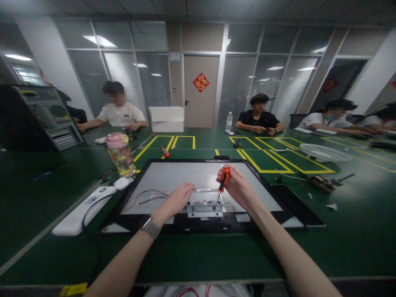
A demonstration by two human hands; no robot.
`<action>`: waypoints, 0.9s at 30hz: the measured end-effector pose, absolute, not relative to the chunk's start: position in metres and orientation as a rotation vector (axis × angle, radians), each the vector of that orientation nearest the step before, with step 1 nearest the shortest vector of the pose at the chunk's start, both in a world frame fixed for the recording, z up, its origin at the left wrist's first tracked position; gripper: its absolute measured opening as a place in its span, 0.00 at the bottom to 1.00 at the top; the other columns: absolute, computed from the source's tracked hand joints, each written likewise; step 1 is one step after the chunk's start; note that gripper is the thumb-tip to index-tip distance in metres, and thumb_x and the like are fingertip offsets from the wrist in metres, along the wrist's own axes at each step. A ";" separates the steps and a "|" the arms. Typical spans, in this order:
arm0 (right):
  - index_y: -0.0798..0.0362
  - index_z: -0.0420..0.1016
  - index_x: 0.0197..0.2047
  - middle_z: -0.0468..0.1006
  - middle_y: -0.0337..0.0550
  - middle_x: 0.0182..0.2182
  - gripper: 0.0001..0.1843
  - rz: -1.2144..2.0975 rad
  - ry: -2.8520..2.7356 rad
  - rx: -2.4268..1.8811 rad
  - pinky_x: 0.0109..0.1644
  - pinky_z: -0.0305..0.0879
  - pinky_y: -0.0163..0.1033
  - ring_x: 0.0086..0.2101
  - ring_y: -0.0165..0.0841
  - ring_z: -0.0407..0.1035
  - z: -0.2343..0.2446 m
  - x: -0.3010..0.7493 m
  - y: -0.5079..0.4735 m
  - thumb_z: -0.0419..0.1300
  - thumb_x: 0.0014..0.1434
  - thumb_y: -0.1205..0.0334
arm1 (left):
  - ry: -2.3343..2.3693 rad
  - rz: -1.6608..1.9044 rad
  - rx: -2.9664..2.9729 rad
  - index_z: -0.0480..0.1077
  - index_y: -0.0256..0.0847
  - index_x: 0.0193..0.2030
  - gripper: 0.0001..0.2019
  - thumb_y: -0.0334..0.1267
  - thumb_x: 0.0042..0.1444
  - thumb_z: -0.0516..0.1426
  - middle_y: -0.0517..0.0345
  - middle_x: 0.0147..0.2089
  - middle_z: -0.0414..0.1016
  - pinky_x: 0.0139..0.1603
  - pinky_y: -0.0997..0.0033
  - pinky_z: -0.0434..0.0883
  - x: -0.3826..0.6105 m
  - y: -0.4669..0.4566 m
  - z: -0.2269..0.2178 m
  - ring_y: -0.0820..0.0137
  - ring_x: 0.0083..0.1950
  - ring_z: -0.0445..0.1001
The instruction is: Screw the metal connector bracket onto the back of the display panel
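Note:
A monitor panel lies face down in its black frame on the green table in front of me. A small metal board cover sits at its near middle. My right hand is closed round an orange-handled screwdriver, whose tip points down onto the right side of that cover. My left hand, with a watch on the wrist, rests with curled fingers on the panel at the cover's left edge. Thin coloured wires run across the panel to the left.
A white elongated part with a black cable lies left of the monitor, next to a pink-lidded bottle. A computer case stands far left. A white fan grille and small parts lie right. Several people sit across the table.

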State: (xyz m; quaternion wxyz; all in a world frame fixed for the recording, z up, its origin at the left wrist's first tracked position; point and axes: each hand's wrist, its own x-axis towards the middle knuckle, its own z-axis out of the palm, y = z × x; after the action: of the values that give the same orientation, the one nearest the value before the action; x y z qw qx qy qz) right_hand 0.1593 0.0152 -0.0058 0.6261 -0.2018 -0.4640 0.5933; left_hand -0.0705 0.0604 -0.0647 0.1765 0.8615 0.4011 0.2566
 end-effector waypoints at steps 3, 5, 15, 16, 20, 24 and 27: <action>0.46 0.76 0.34 0.75 0.36 0.35 0.10 1.330 -1.070 -0.446 0.46 0.66 0.40 0.36 0.30 0.68 -0.004 0.158 0.014 0.68 0.51 0.52 | 1.127 0.721 2.446 0.71 0.39 0.47 0.17 0.35 0.65 0.42 0.51 0.52 0.72 0.59 0.67 0.64 -0.070 0.060 -0.065 0.68 0.54 0.70; 0.46 0.76 0.33 0.74 0.35 0.35 0.10 1.310 -1.075 -0.456 0.47 0.66 0.40 0.35 0.30 0.67 -0.004 0.158 0.014 0.70 0.49 0.53 | 1.133 0.720 2.445 0.71 0.39 0.47 0.17 0.35 0.65 0.42 0.51 0.52 0.72 0.59 0.67 0.64 -0.070 0.060 -0.064 0.68 0.54 0.70; 0.47 0.77 0.44 0.79 0.40 0.35 0.16 1.327 -1.050 -0.501 0.46 0.66 0.42 0.35 0.33 0.71 -0.008 0.160 0.019 0.66 0.53 0.53 | 1.138 0.695 2.430 0.71 0.38 0.48 0.17 0.35 0.65 0.43 0.50 0.53 0.71 0.60 0.64 0.64 -0.071 0.060 -0.064 0.66 0.54 0.69; 0.47 0.77 0.44 0.79 0.41 0.36 0.15 1.314 -1.063 -0.505 0.46 0.67 0.43 0.36 0.34 0.71 -0.008 0.160 0.019 0.66 0.53 0.53 | 1.138 0.697 2.429 0.71 0.38 0.48 0.17 0.35 0.65 0.43 0.50 0.53 0.71 0.60 0.65 0.64 -0.071 0.060 -0.064 0.67 0.55 0.69; 0.47 0.77 0.46 0.79 0.43 0.41 0.16 1.261 -1.125 -0.522 0.47 0.67 0.44 0.40 0.36 0.71 -0.005 0.159 0.016 0.65 0.54 0.54 | 1.136 0.705 2.416 0.70 0.40 0.48 0.17 0.36 0.65 0.42 0.52 0.53 0.71 0.60 0.65 0.64 -0.071 0.058 -0.062 0.67 0.54 0.70; 0.46 0.78 0.41 0.78 0.39 0.36 0.13 1.189 -1.117 -0.550 0.44 0.66 0.41 0.35 0.33 0.70 -0.006 0.159 0.016 0.68 0.50 0.56 | 1.138 0.714 2.415 0.71 0.40 0.47 0.17 0.35 0.65 0.42 0.51 0.53 0.72 0.60 0.65 0.64 -0.071 0.057 -0.060 0.67 0.54 0.70; 0.45 0.78 0.36 0.75 0.34 0.31 0.11 1.136 -1.102 -0.570 0.40 0.66 0.36 0.31 0.29 0.67 -0.008 0.158 0.017 0.71 0.47 0.59 | 1.144 0.716 2.420 0.71 0.39 0.47 0.16 0.35 0.65 0.43 0.51 0.52 0.72 0.59 0.66 0.64 -0.070 0.058 -0.060 0.67 0.54 0.70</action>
State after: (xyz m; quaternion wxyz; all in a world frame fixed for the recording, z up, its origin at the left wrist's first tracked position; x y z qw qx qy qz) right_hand 0.1585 0.0174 -0.0081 0.6664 -0.2527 -0.4885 0.5034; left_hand -0.0699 0.0576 -0.0604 0.1841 0.8585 0.4057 0.2541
